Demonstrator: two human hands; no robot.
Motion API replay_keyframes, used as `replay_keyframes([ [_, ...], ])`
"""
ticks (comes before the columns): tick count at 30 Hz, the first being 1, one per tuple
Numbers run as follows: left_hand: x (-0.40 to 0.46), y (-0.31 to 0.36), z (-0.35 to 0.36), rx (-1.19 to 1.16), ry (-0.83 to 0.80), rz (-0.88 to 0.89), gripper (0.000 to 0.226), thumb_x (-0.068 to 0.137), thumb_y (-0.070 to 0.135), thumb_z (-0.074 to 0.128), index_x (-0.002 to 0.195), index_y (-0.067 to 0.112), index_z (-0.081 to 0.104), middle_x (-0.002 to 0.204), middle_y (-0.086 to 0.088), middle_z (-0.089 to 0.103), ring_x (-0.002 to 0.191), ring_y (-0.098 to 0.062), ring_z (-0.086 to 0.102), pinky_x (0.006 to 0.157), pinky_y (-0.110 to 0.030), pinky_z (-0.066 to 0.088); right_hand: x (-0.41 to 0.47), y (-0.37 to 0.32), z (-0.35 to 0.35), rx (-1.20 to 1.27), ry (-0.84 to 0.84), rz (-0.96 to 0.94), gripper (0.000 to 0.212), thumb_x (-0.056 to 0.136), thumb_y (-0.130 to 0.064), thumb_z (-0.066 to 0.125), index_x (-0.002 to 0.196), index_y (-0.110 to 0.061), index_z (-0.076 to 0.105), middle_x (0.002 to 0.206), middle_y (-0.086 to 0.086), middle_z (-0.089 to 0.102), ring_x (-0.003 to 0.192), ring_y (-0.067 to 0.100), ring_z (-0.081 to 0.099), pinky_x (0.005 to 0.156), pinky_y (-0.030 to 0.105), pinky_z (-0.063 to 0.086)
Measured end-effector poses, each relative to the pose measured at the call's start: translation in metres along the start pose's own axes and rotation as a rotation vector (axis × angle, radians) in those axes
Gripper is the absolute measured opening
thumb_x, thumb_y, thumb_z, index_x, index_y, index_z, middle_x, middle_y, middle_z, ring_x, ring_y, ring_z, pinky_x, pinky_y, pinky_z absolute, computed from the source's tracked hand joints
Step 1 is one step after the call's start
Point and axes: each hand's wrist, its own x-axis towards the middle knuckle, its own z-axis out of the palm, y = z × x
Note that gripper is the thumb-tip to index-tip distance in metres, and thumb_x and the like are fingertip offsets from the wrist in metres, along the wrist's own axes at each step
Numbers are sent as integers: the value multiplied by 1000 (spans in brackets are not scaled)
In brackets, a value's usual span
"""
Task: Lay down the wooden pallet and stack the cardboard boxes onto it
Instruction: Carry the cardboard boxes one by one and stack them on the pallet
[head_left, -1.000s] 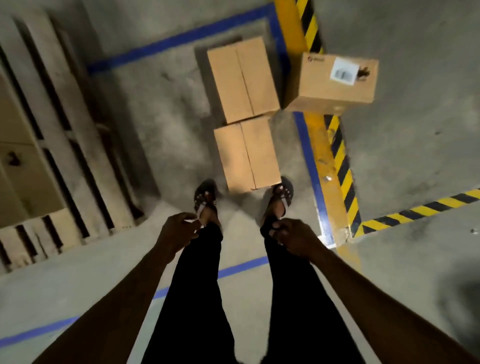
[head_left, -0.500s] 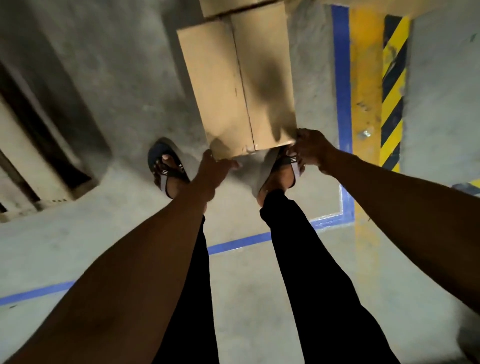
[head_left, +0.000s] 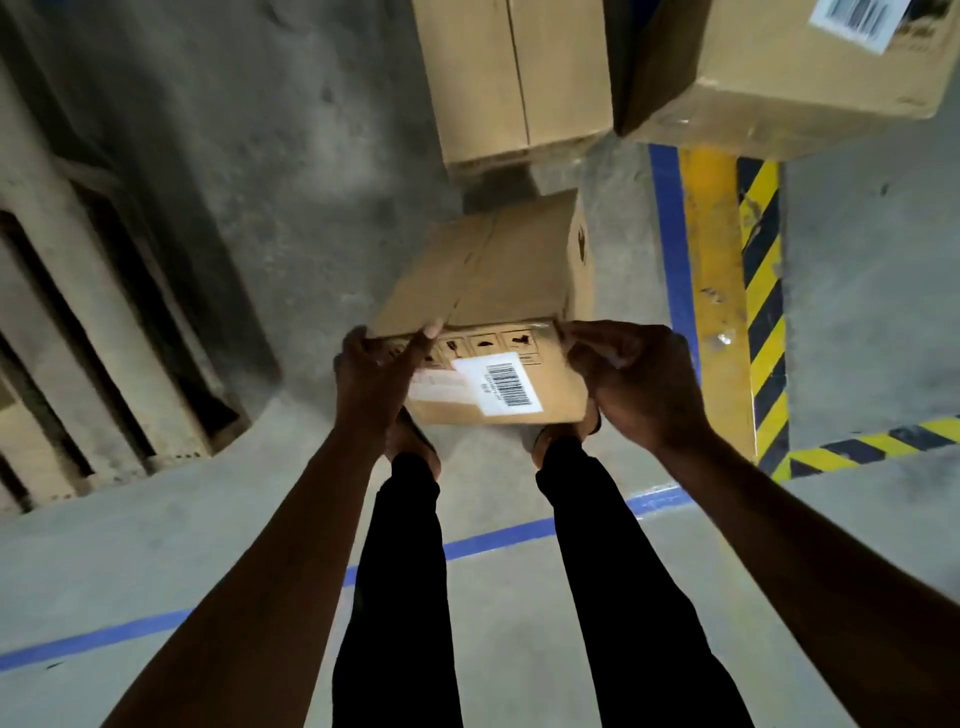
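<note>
A small cardboard box (head_left: 493, 291) with a barcode label on its near face hangs tilted above the floor in front of my feet. My left hand (head_left: 376, 379) grips its near left corner and my right hand (head_left: 631, 384) grips its near right corner. A second cardboard box (head_left: 514, 78) lies on the floor beyond it. A third, bigger box (head_left: 779, 78) with a white label sits at the top right. The wooden pallet (head_left: 88, 312) lies flat on the floor at the left, partly cut off by the frame.
A blue floor line (head_left: 672, 260) and a yellow strip with black-and-yellow hazard stripes (head_left: 761, 291) run along the right. Another blue line (head_left: 493, 540) crosses the concrete floor under my legs.
Both hands reached down from my knees, took the near box by its corners and lifted its near end off the floor. The view dipped down, then rose again.
</note>
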Motion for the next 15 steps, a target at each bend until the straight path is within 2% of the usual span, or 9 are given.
replay_keyframes([
  [2,28,-6,-3,37,13,23,120,56,88,79,151,31,32,141,-4,64,125,-26,65,108,-48,52,-3,-8,18,55,30,-17,19,84,-27,74,101,-26,84,95,-9,81,92,-2,74,87,23,58],
  [4,57,-17,-8,26,27,33,119,54,95,73,149,45,21,140,-1,65,127,-28,64,112,-55,46,-2,-10,32,119,44,-5,14,87,-22,79,100,-24,84,90,-11,81,87,-6,72,79,14,53],
  [6,79,-22,-18,38,42,40,105,57,97,69,143,44,37,128,4,72,119,-29,68,110,-58,46,7,-6,43,209,-23,87,16,84,-24,84,99,-20,82,88,-9,79,82,-8,71,70,8,49],
  [7,87,-24,-22,61,44,57,96,57,98,68,134,43,48,119,6,75,111,-30,72,106,-60,48,15,0,48,254,-68,152,23,80,-26,88,101,-18,81,89,-7,79,80,-6,71,69,9,49],
  [9,97,-28,-31,101,30,79,83,57,97,68,119,43,57,111,6,76,101,-32,74,98,-62,54,38,20,55,247,-134,261,48,67,-32,97,108,-19,76,102,-3,78,90,4,74,76,21,55],
  [12,99,-34,-47,77,32,134,77,63,91,72,115,35,61,112,5,74,107,-28,72,94,-54,59,79,46,58,84,-257,361,99,52,-43,101,138,-24,55,134,0,61,126,22,59,97,35,50],
  [13,96,-32,-52,56,40,155,77,67,88,72,117,30,62,115,3,74,110,-25,71,95,-52,59,93,53,56,64,-297,389,119,49,-44,102,150,-24,42,145,5,53,136,28,50,105,38,47],
  [15,96,-30,-62,7,34,158,78,79,75,72,135,22,59,132,-5,70,122,-25,67,100,-44,57,119,63,54,35,-351,423,154,37,-51,101,162,-26,16,164,11,33,149,35,34,118,50,37],
])
